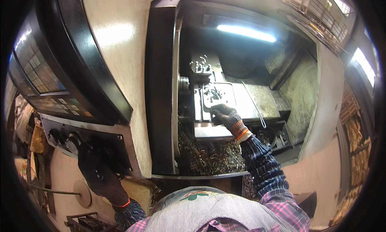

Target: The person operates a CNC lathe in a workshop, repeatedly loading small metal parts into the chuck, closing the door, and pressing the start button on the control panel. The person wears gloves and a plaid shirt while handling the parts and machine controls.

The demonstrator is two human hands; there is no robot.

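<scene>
My left hand (98,168), in a dark knit glove, reaches to the lower control panel (117,153) of a machine tool that looks like a CNC lathe. Its fingers lie beside a round knob (72,144); shadow hides whether they grip it. Inside the machine opening, my right hand (224,116) is gloved too, its fingers curled at the near edge of a shallow rectangular tray (230,94). What it may hold cannot be made out. Small shiny metal pieces (214,91) are heaped in the tray. Behind them stands a metal tool block (201,69) with curled chips on it.
A cylindrical spindle nose or collet (183,82) juts in from the left, by the door edge (162,87). A thin looped metal rod (254,105) lies right of the tray. Metal chips (217,156) cover the machine's bed below. A tube lamp (247,33) glows at the back.
</scene>
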